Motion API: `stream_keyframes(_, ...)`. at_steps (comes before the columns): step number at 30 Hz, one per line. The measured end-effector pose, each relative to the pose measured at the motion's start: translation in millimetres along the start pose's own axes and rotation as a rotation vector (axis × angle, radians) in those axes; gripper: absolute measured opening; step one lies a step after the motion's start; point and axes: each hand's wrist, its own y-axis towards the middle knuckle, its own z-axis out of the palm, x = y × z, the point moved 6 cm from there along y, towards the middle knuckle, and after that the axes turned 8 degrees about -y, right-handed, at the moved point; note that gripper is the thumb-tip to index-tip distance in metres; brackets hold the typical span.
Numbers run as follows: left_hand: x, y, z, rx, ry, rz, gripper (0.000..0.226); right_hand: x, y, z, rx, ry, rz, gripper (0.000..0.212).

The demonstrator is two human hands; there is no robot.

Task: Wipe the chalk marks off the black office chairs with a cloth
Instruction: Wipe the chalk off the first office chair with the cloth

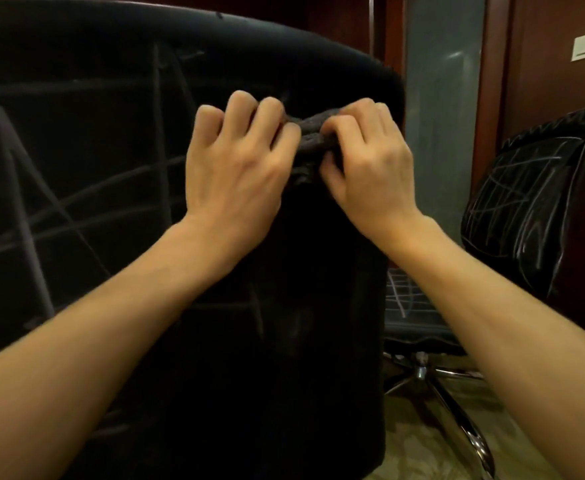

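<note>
Dark wood panelling backs two black office chairs, the near chair point(111, 168) and the far chair point(526, 188) both chalk-marked. Against the near backrest, left hand point(235, 168) and right hand point(370, 168) pinch a bunched dark cloth point(310, 133) between curled fingers point(270, 112).

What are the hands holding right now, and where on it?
Both hold the dark cloth, bunched: left hand grips its left end, right hand its right end.

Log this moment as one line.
hands: left, right grip cloth | near chair: chalk remains | far chair: chalked
</note>
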Motion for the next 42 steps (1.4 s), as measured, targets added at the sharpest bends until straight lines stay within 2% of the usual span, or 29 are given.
stream_keyframes(3,-10,-31,3,0.036,-0.062,0.006,0.019,8,-41,10,-0.001,0.036,0.045,0.016)
stream_keyframes(7,-30,-93,12,0.128,-0.198,0.057,0.023,33,-110,19,0.135,0.124,0.041,0.014)
stream_keyframes(10,-20,-71,11,0.110,-0.180,0.062,0.022,25,-83,17,0.142,0.128,0.028,0.016)
stream_keyframes(14,16,15,5,0.003,-0.053,-0.025,0.022,-5,7,10,-0.007,0.021,0.098,0.022)
stream_keyframes(17,29,46,4,-0.043,-0.023,-0.071,0.020,-14,36,8,-0.064,0.039,0.163,0.024)
stream_keyframes(20,21,17,8,-0.011,-0.075,-0.047,0.019,-2,5,16,-0.022,0.047,0.160,0.025)
stream_keyframes(25,-24,-89,13,0.150,-0.269,0.008,0.024,28,-110,22,0.107,0.173,0.157,0.020)
stream_keyframes(28,-43,-124,9,0.221,-0.334,0.025,0.021,39,-151,13,0.201,0.181,0.063,0.014)
stream_keyframes(31,-39,-103,11,0.228,-0.299,0.049,0.017,24,-125,12,0.221,0.143,-0.036,0.011)
stream_keyframes(36,-14,-22,17,0.194,-0.208,-0.083,0.014,-10,-39,18,0.122,0.099,0.057,0.014)
stream_keyframes(39,-17,-27,17,0.194,-0.226,-0.077,0.016,-3,-59,22,0.128,0.126,0.121,0.017)
stream_keyframes(42,-40,-85,14,0.224,-0.278,-0.014,0.019,21,-128,24,0.181,0.194,0.142,0.017)
